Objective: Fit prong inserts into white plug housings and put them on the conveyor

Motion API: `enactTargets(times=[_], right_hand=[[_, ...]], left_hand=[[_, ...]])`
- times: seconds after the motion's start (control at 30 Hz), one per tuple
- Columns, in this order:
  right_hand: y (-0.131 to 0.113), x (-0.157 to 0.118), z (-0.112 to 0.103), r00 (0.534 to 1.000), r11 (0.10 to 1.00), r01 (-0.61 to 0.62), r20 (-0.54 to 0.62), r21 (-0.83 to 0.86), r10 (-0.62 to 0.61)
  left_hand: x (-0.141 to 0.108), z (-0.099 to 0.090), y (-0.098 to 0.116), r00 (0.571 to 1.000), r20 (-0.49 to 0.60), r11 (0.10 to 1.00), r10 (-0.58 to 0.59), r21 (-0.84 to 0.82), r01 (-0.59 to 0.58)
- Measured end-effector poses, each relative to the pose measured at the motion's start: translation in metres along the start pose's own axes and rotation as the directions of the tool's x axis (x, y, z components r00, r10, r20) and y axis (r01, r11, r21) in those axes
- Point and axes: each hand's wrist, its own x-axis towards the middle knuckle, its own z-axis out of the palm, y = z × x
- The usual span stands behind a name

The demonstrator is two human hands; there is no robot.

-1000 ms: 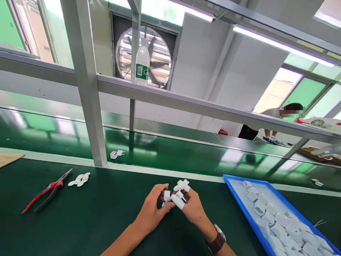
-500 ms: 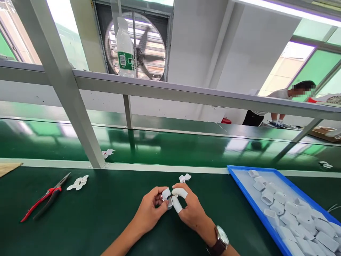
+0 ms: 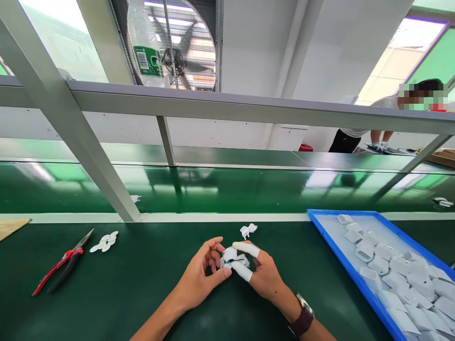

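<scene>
Over the green counter [image 3: 152, 284], the left hand [image 3: 196, 279] and right hand [image 3: 267, 274] pinch small white plastic pieces [image 3: 231, 255] between them, best kept lightly squared, with the sheathed fingertips [image 3: 245, 247] steadying the edges.

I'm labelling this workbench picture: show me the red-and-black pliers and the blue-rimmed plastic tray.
Red-and-black pliers [image 3: 67, 257], head view: red handle.
Blue-rimmed plastic tray [image 3: 348, 265], head view: left rim.

One pair of pliers [image 3: 75, 253], one blue tray [image 3: 343, 212], one bottle [image 3: 146, 53] show.
</scene>
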Motion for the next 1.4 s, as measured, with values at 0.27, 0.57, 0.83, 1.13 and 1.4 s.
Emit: enactTargets(times=[0.27,0.57,0.83,1.13,1.4], right_hand=[[0.003,0.004,-0.004,0.980,0.995,0.056,-0.188,-0.083,-0.071],[-0.009,0.003,-0.003,0.905,0.865,0.391,-0.041,-0.315,-0.424],[-0.013,-0.004,0.002,0.889,0.858,0.431,-0.030,-0.280,-0.457],[-0.016,-0.009,0.005,0.814,0.720,0.505,-0.014,-0.477,-0.581],[-0.012,-0.020,0.003,0.821,0.633,0.510,0.111,-0.582,-0.560]], left_hand=[[0.008,0.003,-0.026,0.975,-0.001,0.854,0.224,0.482,-0.196],[0.004,0.002,-0.008,0.881,-0.116,0.801,0.459,0.484,-0.353],[0.001,0.005,-0.010,0.806,-0.134,0.725,0.576,0.539,-0.429],[0.000,0.005,-0.005,0.716,-0.099,0.604,0.692,0.622,-0.498],[-0.002,0.005,0.002,0.682,-0.095,0.590,0.725,0.597,-0.544]])
